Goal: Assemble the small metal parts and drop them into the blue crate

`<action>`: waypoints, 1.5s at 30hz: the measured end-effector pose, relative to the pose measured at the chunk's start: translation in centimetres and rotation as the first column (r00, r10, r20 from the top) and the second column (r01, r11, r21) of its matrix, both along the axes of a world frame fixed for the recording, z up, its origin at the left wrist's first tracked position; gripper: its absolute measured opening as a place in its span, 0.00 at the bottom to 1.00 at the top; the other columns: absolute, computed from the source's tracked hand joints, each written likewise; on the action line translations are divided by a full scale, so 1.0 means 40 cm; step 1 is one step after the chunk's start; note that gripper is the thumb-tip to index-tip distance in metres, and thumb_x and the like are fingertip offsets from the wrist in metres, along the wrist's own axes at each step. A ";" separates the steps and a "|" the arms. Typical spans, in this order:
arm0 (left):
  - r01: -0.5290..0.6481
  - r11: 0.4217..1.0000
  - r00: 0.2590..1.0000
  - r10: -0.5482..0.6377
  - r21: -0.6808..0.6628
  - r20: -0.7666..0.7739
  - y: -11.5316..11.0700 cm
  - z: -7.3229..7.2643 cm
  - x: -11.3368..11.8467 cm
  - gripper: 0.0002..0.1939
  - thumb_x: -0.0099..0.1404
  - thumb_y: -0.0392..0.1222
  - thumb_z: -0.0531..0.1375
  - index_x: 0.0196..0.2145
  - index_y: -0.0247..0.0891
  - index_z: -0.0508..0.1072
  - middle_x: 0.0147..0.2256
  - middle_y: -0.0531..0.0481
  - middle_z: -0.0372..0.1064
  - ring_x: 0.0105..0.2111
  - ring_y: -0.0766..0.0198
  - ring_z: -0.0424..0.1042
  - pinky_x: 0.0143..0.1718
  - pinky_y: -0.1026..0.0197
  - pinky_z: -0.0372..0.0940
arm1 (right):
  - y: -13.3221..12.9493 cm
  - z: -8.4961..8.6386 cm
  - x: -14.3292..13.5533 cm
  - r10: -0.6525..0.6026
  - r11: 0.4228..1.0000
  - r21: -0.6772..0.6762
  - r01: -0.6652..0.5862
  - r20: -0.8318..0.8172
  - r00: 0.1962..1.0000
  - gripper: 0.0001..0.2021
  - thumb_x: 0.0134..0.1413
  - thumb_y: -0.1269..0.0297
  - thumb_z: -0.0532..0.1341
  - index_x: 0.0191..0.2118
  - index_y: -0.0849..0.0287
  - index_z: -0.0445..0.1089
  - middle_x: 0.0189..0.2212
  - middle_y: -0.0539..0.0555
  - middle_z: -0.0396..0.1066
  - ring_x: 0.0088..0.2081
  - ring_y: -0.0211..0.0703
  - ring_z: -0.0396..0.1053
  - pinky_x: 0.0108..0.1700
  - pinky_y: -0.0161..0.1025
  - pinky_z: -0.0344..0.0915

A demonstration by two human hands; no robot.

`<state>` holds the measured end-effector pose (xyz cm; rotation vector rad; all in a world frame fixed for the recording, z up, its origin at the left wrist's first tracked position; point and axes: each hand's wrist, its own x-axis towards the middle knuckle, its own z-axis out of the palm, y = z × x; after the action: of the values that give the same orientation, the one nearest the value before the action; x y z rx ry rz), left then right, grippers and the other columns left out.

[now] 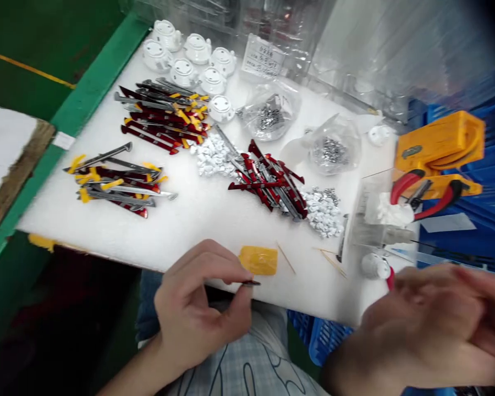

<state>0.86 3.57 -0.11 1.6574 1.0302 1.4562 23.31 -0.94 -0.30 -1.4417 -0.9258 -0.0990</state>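
Between my left thumb and forefinger, just below the front edge of the white foam board (214,214), I hold a small dark metal piece (251,282); it looks thin and flat, and only its tip shows past the fingertips. I judge it is very light and stiff, also a little slippery because it is smooth metal, so the best place to take it is on the flat sides near the end, as I do now. My left hand (198,308) is turned with the palm toward me, the other fingers curled loosely under the pinch, and the wrist comes up from below over my checked shirt (247,368). My right hand (433,324) is blurred at the right side, fingers partly bent and close together, something red (391,278) shows at its top, but I cannot tell if it holds this. Just beside the piece lies a yellow pad (259,260) on the board, and farther away lie heaps of red and grey strips (268,181)
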 end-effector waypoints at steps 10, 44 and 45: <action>0.033 0.997 0.999 -0.034 -0.072 -0.015 -0.027 0.020 0.014 0.12 0.62 0.25 0.62 0.33 0.44 0.74 0.25 0.56 0.75 0.23 0.67 0.73 0.22 0.65 0.69 | -0.031 0.028 -0.158 0.673 0.702 -0.268 -0.660 -0.051 0.737 0.12 0.60 0.75 0.70 0.48 0.54 0.78 0.34 0.51 0.74 0.32 0.42 0.69 0.30 0.41 0.68; 0.184 0.953 0.972 -0.213 -0.240 -0.098 -0.040 0.012 -0.023 0.07 0.72 0.31 0.68 0.38 0.43 0.81 0.33 0.55 0.84 0.30 0.65 0.81 0.36 0.62 0.74 | -0.037 0.012 -0.139 0.622 0.720 -0.283 -0.633 -0.142 0.770 0.07 0.64 0.71 0.67 0.46 0.54 0.77 0.33 0.50 0.72 0.34 0.42 0.68 0.31 0.40 0.64; 0.190 0.952 0.970 -0.219 -0.242 -0.103 -0.042 0.013 -0.021 0.07 0.71 0.31 0.68 0.38 0.43 0.81 0.33 0.55 0.84 0.30 0.65 0.80 0.36 0.62 0.74 | -0.038 0.012 -0.136 0.636 0.700 -0.299 -0.649 -0.152 0.756 0.09 0.64 0.71 0.67 0.47 0.54 0.77 0.34 0.51 0.73 0.34 0.42 0.69 0.31 0.40 0.64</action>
<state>0.00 1.90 0.40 1.6504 1.0208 1.0640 17.88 -2.44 0.17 -1.3317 -1.4230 0.6445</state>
